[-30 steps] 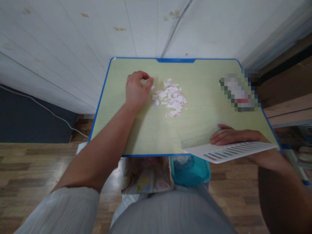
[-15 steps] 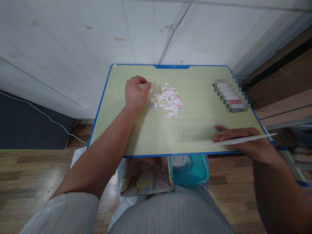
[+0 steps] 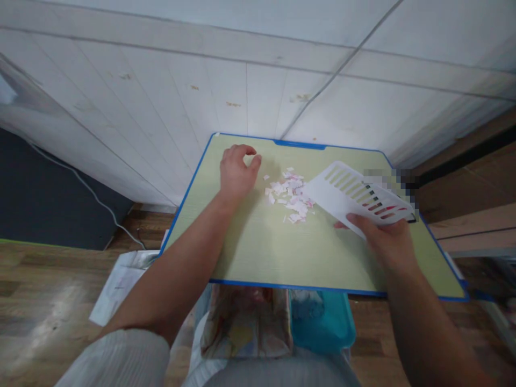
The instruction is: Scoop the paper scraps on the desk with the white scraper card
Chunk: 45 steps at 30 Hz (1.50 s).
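Note:
My right hand (image 3: 385, 239) grips a thin white plastic sheet with a row of long slots (image 3: 346, 193), thumb on top and fingers beneath. The sheet is tilted above the right part of the board (image 3: 258, 258), its left corner by a pile of torn pinkish-white paper scraps (image 3: 296, 201). Left of that pile is my left hand (image 3: 241, 169), low over the board, fingers loosely curled. A narrow gap shows between its thumb and forefinger, with nothing visible in it. One small scrap (image 3: 266, 177) lies just beside this hand.
Under the slotted sheet, at the right, lies a partly pixelated dark-edged object (image 3: 411, 217). Below the front edge are a turquoise tub (image 3: 334, 328) and a patterned fabric-like container (image 3: 250, 338). A white panelled wall (image 3: 226, 118) borders the board's far side.
My right hand has raised the white slotted sheet from near the front edge and turned its face upward, leftward to the scraps. The left hand keeps its place by the pile. The view has tilted up.

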Available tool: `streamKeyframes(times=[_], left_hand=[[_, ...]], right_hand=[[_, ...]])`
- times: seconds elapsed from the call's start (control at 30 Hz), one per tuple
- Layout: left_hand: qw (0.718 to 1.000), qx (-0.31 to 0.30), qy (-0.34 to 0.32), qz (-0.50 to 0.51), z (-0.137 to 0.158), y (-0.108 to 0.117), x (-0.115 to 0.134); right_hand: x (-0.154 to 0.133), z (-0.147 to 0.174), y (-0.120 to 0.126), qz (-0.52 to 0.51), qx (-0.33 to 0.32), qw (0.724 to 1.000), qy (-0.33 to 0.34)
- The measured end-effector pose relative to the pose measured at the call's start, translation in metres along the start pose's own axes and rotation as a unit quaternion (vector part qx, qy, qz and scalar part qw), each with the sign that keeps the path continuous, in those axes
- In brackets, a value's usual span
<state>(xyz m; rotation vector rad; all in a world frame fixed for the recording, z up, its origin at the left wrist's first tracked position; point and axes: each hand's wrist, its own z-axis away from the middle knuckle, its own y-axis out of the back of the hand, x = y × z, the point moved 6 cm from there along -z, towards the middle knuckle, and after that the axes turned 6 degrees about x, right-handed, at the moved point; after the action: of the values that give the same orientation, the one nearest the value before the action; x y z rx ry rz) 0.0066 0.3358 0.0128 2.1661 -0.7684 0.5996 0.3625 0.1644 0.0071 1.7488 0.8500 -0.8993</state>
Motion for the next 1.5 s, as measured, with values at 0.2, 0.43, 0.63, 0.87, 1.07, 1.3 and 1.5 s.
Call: streamKeyframes(times=[0.2,0.43,0.63,0.87,1.07,1.3,1.5], left_hand=[[0.997,0.029,0.069,-0.019,-0.025,0.018,-0.05],[0.997,-0.002,0.061,-0.049,-0.014,0.006,-0.044],[0.998,-0.008,0.05,-0.045,-0.009,0.003,-0.035],[0.998,-0.013,0.054,-0.031,-0.006,0.001,-0.029],[0.997,-0.024,0.062,-0.034,-0.006,0.002,-0.026],[0.997,-0.029,0.057,-0.031,-0.005,0.001,-0.024],[0.996,-0.043,0.059,-0.044,-0.006,0.003,-0.019]], right_hand=[[-0.037,-0.01,-0.05,0.044,-0.028,0.999,0.012],[-0.042,-0.014,-0.063,0.055,-0.068,0.996,0.018],[-0.048,0.007,-0.059,0.052,-0.112,0.992,0.035],[-0.042,-0.001,-0.045,0.037,0.009,0.999,-0.002],[-0.042,-0.004,-0.064,0.044,0.003,0.999,0.004],[-0.04,0.018,-0.052,0.036,-0.071,0.997,0.009],[-0.049,0.019,-0.056,0.025,-0.047,0.999,-0.004]])
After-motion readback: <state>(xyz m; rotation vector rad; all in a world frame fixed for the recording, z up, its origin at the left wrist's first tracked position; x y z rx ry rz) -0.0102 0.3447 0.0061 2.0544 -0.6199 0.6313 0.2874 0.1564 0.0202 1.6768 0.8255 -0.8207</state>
